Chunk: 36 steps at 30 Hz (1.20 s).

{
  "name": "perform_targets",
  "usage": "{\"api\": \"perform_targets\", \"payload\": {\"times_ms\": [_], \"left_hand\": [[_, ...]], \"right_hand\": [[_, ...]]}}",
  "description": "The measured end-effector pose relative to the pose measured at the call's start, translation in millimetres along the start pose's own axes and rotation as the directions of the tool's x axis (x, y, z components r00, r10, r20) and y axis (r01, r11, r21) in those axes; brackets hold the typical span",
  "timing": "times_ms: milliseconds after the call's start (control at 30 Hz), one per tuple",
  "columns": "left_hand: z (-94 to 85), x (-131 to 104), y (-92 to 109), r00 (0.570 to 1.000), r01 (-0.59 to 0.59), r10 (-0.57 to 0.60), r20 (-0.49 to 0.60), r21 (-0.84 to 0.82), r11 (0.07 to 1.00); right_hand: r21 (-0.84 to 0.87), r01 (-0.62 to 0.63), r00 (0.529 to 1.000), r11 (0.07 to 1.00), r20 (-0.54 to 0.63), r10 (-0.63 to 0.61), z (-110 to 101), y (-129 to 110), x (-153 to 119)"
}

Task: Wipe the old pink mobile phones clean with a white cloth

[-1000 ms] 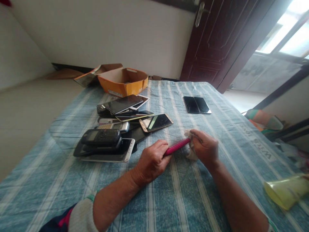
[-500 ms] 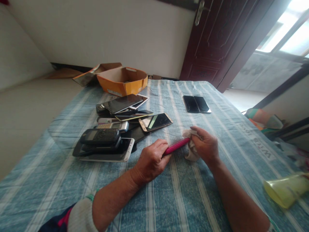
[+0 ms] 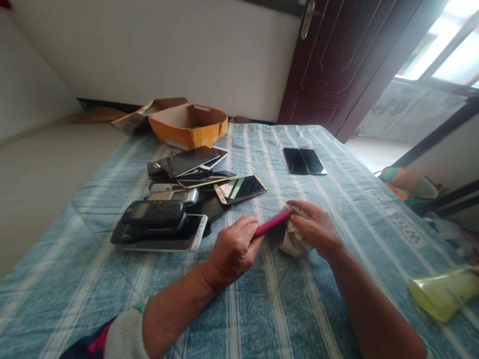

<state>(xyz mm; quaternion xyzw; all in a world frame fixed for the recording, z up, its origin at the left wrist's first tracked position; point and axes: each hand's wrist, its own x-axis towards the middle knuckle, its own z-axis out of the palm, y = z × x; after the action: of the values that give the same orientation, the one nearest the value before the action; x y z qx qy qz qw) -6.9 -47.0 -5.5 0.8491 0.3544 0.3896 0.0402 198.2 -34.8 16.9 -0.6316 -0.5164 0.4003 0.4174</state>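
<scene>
One pink gadget [image 3: 273,223], left hand [image 3: 234,247] clamped on one end, right hand [image 3: 317,227] pinching some scrunched-up cloth [image 3: 294,242] at the other.

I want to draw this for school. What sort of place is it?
It's probably a room in somebody's home, though I can't be sure. You can see a striped blue tablecloth, a dark red panelled door and a bright window.
</scene>
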Motion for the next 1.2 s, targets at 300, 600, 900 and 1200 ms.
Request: {"api": "perform_targets", "payload": {"times_ms": [300,600,900,1200], "left_hand": [[4.3,-3,5,0.986,-0.127,0.152,-0.070,0.279,0.952],[3.1,-7,4,0.972,-0.206,0.234,-0.030,0.368,0.907],[6.1,-9,2,0.963,-0.241,0.269,-0.016,0.390,0.889],[6.6,-9,3,0.959,-0.255,0.283,-0.017,0.390,0.885]], "right_hand": [[0.321,-0.253,0.959,0.913,0.209,0.193,14,-11,-16],[0.538,-0.353,0.927,0.765,0.311,0.210,30,-12,-22],[0.539,-0.345,0.929,0.768,0.311,0.198,29,-12,-21],[0.530,-0.333,0.929,0.780,0.324,0.177,27,-10,-18]]}}
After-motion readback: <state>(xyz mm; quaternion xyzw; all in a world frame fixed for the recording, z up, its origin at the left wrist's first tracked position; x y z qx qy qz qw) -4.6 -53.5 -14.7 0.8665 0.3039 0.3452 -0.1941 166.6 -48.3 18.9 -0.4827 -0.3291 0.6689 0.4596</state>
